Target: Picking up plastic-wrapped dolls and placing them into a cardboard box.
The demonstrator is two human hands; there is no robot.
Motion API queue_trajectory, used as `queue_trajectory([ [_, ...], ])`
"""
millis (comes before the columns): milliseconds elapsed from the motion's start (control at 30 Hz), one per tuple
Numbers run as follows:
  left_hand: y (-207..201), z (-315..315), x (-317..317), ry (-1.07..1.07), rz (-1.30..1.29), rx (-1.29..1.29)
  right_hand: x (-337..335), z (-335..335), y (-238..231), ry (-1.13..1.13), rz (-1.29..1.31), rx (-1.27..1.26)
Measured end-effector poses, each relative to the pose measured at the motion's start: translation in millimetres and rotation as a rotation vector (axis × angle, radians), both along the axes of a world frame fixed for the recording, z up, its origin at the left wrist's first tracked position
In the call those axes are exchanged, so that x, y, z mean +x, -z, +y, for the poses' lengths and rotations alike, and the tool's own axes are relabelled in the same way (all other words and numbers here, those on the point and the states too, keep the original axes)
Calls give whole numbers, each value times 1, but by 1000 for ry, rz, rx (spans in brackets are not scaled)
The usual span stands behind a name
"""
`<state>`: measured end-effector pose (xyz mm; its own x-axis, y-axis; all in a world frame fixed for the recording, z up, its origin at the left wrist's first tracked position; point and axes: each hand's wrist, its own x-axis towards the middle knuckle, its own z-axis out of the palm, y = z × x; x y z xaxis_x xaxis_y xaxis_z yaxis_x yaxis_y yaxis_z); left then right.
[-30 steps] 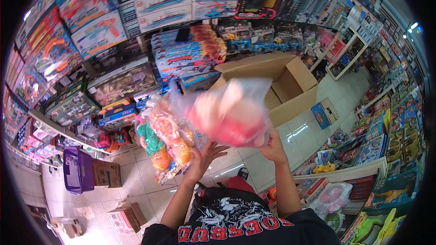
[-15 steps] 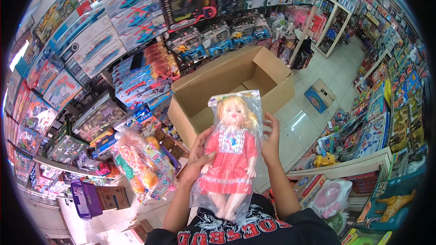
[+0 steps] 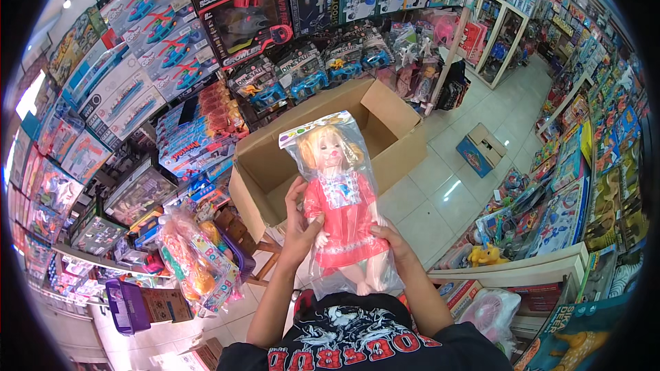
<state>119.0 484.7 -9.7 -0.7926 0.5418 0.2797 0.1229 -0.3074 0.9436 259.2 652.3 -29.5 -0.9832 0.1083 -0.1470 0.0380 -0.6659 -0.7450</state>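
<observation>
A blonde doll (image 3: 342, 216) in a red dress with a white lace front lies face up in a clear plastic bag, held before my chest. My left hand (image 3: 300, 223) grips the bag's left edge, its thumb on the doll's arm. On the other side, my right hand (image 3: 394, 240) has its thumb over the bag near the doll's hand, the fingers partly hidden beneath. The bag's printed top flap tilts toward the left. Just beyond the doll stands an open cardboard box (image 3: 265, 199), whose visible inside is bare brown board.
Bagged toys (image 3: 199, 261) hang at the left above a purple basket (image 3: 124, 308). Boxed toys (image 3: 244, 17) crowd the far shelves. A small blue and brown carton (image 3: 480, 150) sits on the tiled floor. Packed shelves (image 3: 550, 220) line the right, and a wooden stool leg (image 3: 265, 268) shows near the box.
My right hand has come in from beside the bag and now grips its right edge. The doll has tilted, its head toward the left. The view has shifted, so the box appears further left.
</observation>
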Motion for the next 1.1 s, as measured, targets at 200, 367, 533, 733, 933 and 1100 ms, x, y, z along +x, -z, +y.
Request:
queue_trajectory([
  [200, 1, -18, -5, 119, -153, -166, -23, 7, 4, 254, 29, 98],
  [367, 50, -50, -19, 246, -343, -226, -57, 4, 15, 289, 95, -87],
  [533, 88, -64, -42, 111, -612, 248, -100, -25, 31, 207, 98, -64],
  [733, 64, -73, -90, -68, -619, 236, -142, -11, 45, -85, 124, 229],
  [933, 86, -91, -131, -109, -673, 249, -165, 46, 70, 98, 179, 46],
  [1100, 81, -92, -150, -36, -632, 143, -200, 83, 14, 460, 146, -40],
])
